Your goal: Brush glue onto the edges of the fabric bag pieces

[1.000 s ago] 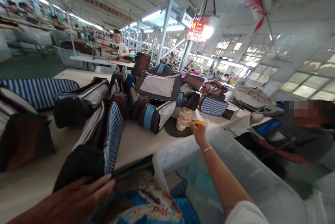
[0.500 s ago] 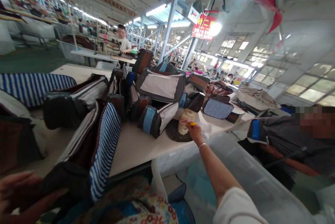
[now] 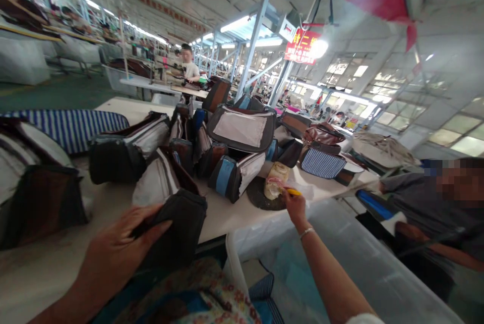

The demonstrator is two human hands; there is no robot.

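Note:
My left hand grips the end of a dark unfinished bag, thumb on the near side and fingers behind. The bag has a pale lining side and a zipper strip and is tilted over the table's front edge. My right hand is closed on a yellow-handled tool. Its tip is at the mouth of a cream, crusted pot, where I cannot make it out. The pot lies tipped on a dark round mat.
Several unfinished bags are piled on the table. More stand at left, beside a blue-striped piece. A translucent plastic bin with fabric pieces sits below my right arm. A co-worker in a grey shirt is at right.
My left hand has moved up and right with the bag, turning it so its dark end faces me. My right hand stays at the pot with the yellow-handled tool. The view has shifted slightly.

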